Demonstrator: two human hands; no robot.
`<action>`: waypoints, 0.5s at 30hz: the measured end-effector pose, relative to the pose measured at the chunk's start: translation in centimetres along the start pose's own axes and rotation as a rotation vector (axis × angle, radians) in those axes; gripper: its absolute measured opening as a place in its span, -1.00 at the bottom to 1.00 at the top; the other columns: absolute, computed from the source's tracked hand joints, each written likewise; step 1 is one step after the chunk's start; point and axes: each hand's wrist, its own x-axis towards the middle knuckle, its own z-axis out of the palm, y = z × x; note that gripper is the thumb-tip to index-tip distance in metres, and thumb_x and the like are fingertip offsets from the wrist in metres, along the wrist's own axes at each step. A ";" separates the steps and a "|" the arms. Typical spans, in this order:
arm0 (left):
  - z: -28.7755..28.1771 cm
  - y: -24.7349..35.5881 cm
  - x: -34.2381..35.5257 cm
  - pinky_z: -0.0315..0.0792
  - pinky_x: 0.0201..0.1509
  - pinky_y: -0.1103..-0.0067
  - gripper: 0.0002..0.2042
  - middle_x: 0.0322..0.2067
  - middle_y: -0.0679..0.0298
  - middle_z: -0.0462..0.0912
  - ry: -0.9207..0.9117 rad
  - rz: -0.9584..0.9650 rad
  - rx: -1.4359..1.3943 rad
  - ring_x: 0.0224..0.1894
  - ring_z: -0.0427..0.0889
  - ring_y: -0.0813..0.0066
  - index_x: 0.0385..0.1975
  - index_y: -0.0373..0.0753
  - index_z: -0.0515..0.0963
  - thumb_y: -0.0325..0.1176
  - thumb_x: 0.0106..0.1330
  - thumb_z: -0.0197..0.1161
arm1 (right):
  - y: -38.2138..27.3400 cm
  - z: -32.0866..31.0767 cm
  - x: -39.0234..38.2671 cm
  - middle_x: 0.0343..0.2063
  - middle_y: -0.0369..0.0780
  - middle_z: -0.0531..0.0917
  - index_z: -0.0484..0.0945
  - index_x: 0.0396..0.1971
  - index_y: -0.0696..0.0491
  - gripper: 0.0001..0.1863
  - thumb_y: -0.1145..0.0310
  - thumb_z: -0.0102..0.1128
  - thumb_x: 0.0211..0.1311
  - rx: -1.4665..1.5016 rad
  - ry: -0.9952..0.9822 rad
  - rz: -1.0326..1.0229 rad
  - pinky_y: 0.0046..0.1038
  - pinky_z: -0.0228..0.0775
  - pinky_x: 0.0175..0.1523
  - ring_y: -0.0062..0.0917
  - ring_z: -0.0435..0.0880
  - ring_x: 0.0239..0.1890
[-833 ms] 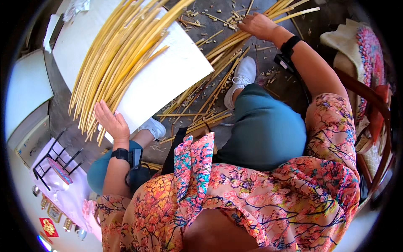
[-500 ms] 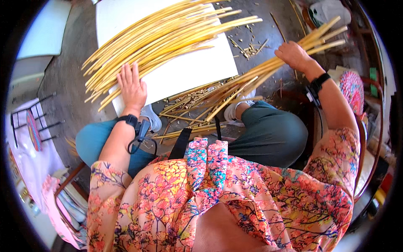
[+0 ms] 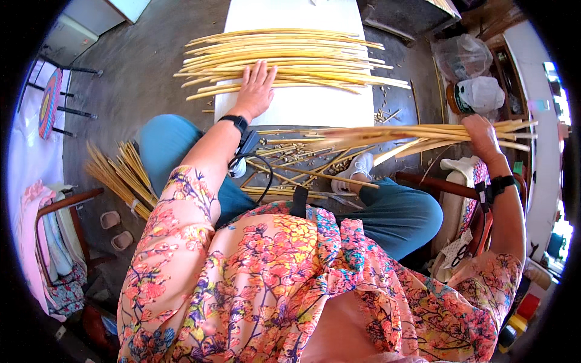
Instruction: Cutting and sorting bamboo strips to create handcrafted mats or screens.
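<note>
A spread layer of long, thin yellow stalks [image 3: 308, 51] lies crosswise over a white board [image 3: 315, 109]. Flat on the near stalks rests my left hand [image 3: 257, 91], its fingers stretched out. Off to the right, my right hand [image 3: 481, 134] is closed round the right part of a bundle of similar stalks [image 3: 417, 132]. That bundle reaches leftward past the board's near edge, and its left end is smeared by motion. Below it, loose stalks [image 3: 290, 172] and short cut pieces lie on the floor between my legs.
A tied sheaf of thin stalks [image 3: 124, 175] stands by my left knee. Chairs with wooden arms flank me, one at the right holding a cushion [image 3: 454, 175]. A stool with a round woven seat [image 3: 51, 103] is at the far left. Plastic bags [image 3: 463, 57] sit at the far right.
The view has turned, so the board and its stalks appear squarer to me. My right hand has swung its bundle to lie more level. My left hand stays on the stalks.
</note>
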 end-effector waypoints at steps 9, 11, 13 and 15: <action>-7.2 -5.9 5.9 -0.05 0.35 0.44 -0.44 0.27 0.02 0.05 0.149 -0.350 -1.101 0.31 0.04 0.20 0.26 -0.24 0.02 -0.11 0.34 -0.07 | -4.0 3.5 7.7 -0.28 -0.09 0.53 0.35 -0.28 0.04 -0.66 0.56 0.10 -0.18 0.397 0.154 0.230 -0.23 0.35 -0.09 -0.18 0.49 -0.11; -10.3 -9.3 5.2 0.05 0.30 0.51 -0.44 0.20 0.04 0.22 0.416 -0.425 -1.122 0.25 0.19 0.27 0.21 -0.34 0.13 -0.10 0.33 -0.03 | -6.8 5.0 11.6 -0.24 -0.09 0.54 0.37 -0.25 0.02 -0.66 0.53 0.05 -0.16 0.441 0.173 0.191 -0.23 0.36 -0.08 -0.19 0.51 -0.12; -13.9 -12.1 4.0 0.12 0.26 0.54 -0.49 0.12 0.08 0.35 0.590 -0.479 -1.113 0.20 0.29 0.33 0.13 -0.34 0.27 -0.09 0.32 -0.02 | -10.4 5.3 15.4 -0.25 -0.11 0.56 0.39 -0.21 0.00 -0.64 0.52 0.04 -0.13 0.464 0.123 0.192 -0.24 0.37 -0.08 -0.19 0.52 -0.12; -16.6 -11.7 2.7 0.03 0.31 0.45 -0.45 0.19 0.07 0.25 0.538 -0.500 -1.141 0.27 0.17 0.28 0.19 -0.23 0.21 -0.01 0.31 -0.03 | -13.5 6.6 18.1 -0.22 -0.11 0.57 0.40 -0.19 -0.03 -0.67 0.47 0.04 -0.06 0.535 0.143 0.218 -0.24 0.39 -0.10 -0.22 0.54 -0.12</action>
